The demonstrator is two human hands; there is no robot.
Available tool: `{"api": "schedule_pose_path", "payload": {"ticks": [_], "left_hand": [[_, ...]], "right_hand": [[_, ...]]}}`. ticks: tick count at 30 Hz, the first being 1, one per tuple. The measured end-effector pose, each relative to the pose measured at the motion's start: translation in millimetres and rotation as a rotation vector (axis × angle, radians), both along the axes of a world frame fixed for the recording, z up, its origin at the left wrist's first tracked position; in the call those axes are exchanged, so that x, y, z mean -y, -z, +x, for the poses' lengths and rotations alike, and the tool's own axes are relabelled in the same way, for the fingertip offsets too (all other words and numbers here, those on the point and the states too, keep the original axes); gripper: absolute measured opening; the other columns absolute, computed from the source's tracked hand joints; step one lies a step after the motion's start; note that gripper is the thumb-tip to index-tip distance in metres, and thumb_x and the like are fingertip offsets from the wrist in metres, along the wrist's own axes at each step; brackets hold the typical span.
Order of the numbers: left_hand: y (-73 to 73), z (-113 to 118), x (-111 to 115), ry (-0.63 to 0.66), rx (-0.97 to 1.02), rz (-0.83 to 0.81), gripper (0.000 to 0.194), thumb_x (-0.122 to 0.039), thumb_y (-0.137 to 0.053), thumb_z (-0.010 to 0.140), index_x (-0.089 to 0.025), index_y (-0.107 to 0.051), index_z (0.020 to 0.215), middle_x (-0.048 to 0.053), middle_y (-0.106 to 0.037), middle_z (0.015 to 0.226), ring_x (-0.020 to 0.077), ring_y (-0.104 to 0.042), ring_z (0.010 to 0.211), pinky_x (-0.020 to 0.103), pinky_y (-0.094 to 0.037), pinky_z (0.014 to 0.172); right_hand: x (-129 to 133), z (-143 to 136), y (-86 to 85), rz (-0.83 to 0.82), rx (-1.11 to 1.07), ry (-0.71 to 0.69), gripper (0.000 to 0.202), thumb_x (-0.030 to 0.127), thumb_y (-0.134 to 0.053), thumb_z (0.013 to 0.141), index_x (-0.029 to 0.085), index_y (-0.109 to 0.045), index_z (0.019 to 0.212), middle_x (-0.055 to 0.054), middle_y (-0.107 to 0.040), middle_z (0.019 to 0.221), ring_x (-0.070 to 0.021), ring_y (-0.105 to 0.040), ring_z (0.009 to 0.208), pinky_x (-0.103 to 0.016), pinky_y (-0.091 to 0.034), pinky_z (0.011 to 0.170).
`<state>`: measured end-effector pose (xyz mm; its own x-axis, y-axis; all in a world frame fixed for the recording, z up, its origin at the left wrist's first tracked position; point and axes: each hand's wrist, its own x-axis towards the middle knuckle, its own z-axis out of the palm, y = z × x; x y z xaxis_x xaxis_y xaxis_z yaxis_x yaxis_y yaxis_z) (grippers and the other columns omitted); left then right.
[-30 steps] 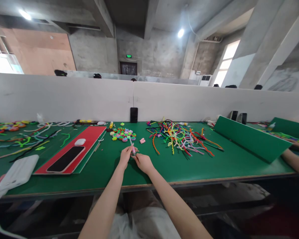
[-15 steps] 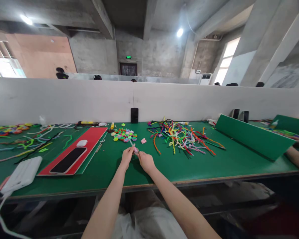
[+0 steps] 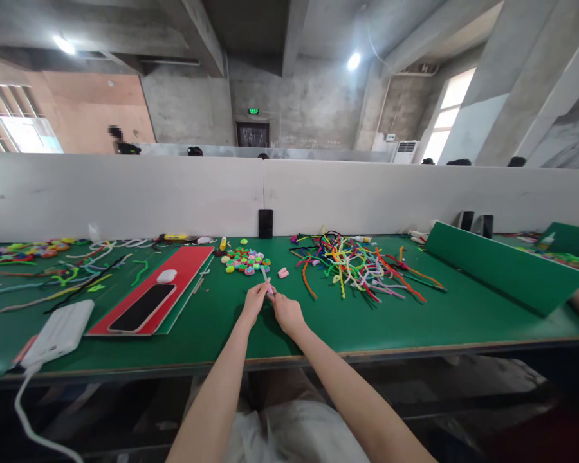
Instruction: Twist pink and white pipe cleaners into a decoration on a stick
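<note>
My left hand (image 3: 254, 303) is closed in a pinch on a pale pipe cleaner (image 3: 265, 274), whose light end sticks out beyond the fingertips. Its pinkish part shows between my two hands. My right hand (image 3: 288, 314) is also closed, its fingertips meeting the left ones on the same strand. Just past the right hand lies a small pink coiled piece (image 3: 283, 272). Behind the left hand sits a cluster of small multicoloured coiled pieces (image 3: 245, 260). To the right spreads a tangled heap of coloured pipe cleaners (image 3: 354, 263).
On the left, a phone (image 3: 143, 308) and a white case (image 3: 166, 276) rest on a red board (image 3: 193, 258). A white power bank (image 3: 62, 328) with a cable lies farther left. A green panel (image 3: 502, 270) stands at right. A white partition (image 3: 197, 199) borders the back.
The whole view has shifted slightly, so everything sits a little farther right in the picture. Both hands stay together on the pipe cleaner.
</note>
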<state>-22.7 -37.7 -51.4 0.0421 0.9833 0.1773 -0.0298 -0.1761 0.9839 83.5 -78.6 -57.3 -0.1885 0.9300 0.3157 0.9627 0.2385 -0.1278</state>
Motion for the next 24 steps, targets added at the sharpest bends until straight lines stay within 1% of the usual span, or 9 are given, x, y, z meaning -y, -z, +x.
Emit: {"api": "schedule_pose_path", "payload": {"ticks": [5, 10, 14, 17, 21, 24], "left_hand": [[1.5, 0.9, -0.7, 0.008, -0.012, 0.010, 0.030, -0.043, -0.055, 0.066, -0.014, -0.064, 0.062, 0.002, -0.062, 0.061, 0.0131, -0.054, 0.055, 0.024, -0.042, 0.058], [0.5, 1.8, 3.5, 0.010, -0.012, 0.018, 0.030, -0.043, -0.054, 0.067, -0.015, -0.065, 0.066, 0.002, -0.063, 0.064, 0.0141, -0.055, 0.060, 0.024, -0.042, 0.058], [0.3, 1.1, 6.1, -0.004, -0.006, 0.020, 0.029, -0.043, -0.054, 0.067, -0.015, -0.065, 0.065, 0.002, -0.063, 0.064, 0.0148, -0.056, 0.062, 0.024, -0.042, 0.059], [1.1, 0.0, 6.5, -0.029, 0.011, 0.016, 0.029, -0.042, -0.056, 0.066, -0.015, -0.066, 0.067, 0.003, -0.065, 0.066, 0.0159, -0.057, 0.064, 0.025, -0.042, 0.061], [-0.8, -2.4, 7.5, -0.040, 0.055, 0.001, 0.031, -0.043, -0.056, 0.066, -0.015, -0.067, 0.070, 0.007, -0.067, 0.076, 0.0191, -0.058, 0.073, 0.026, -0.043, 0.064], [-5.4, -3.6, 10.3, -0.029, 0.089, -0.019, 0.031, -0.043, -0.057, 0.065, -0.014, -0.067, 0.071, 0.008, -0.067, 0.078, 0.0199, -0.059, 0.075, 0.026, -0.043, 0.064]], "right_hand": [[-0.2, -1.4, -0.5, -0.018, -0.002, 0.016, 0.034, 0.028, -0.022, 0.093, 0.013, -0.053, 0.093, -0.012, -0.064, 0.083, -0.0179, -0.064, 0.070, -0.024, -0.045, 0.057], [-0.7, -0.5, 1.7, -0.023, -0.025, 0.020, 0.033, 0.026, -0.023, 0.092, 0.013, -0.053, 0.092, -0.012, -0.065, 0.083, -0.0188, -0.064, 0.070, -0.025, -0.044, 0.056], [-0.8, 0.2, 2.0, -0.015, -0.049, 0.000, 0.035, 0.027, -0.021, 0.093, 0.012, -0.053, 0.093, -0.012, -0.065, 0.084, -0.0188, -0.064, 0.070, -0.024, -0.043, 0.056], [0.4, 0.3, -0.3, -0.007, -0.069, -0.050, 0.034, 0.028, -0.023, 0.092, 0.013, -0.054, 0.095, -0.011, -0.065, 0.085, -0.0172, -0.063, 0.071, -0.022, -0.041, 0.057], [4.6, 1.0, -3.9, 0.010, -0.114, -0.116, 0.036, 0.037, -0.028, 0.091, 0.016, -0.056, 0.086, -0.007, -0.065, 0.080, -0.0146, -0.062, 0.069, -0.020, -0.037, 0.056], [6.6, 1.9, -4.0, 0.025, -0.157, -0.118, 0.041, 0.045, -0.029, 0.089, 0.016, -0.055, 0.078, -0.005, -0.064, 0.073, -0.0136, -0.060, 0.063, -0.021, -0.035, 0.054]]}}
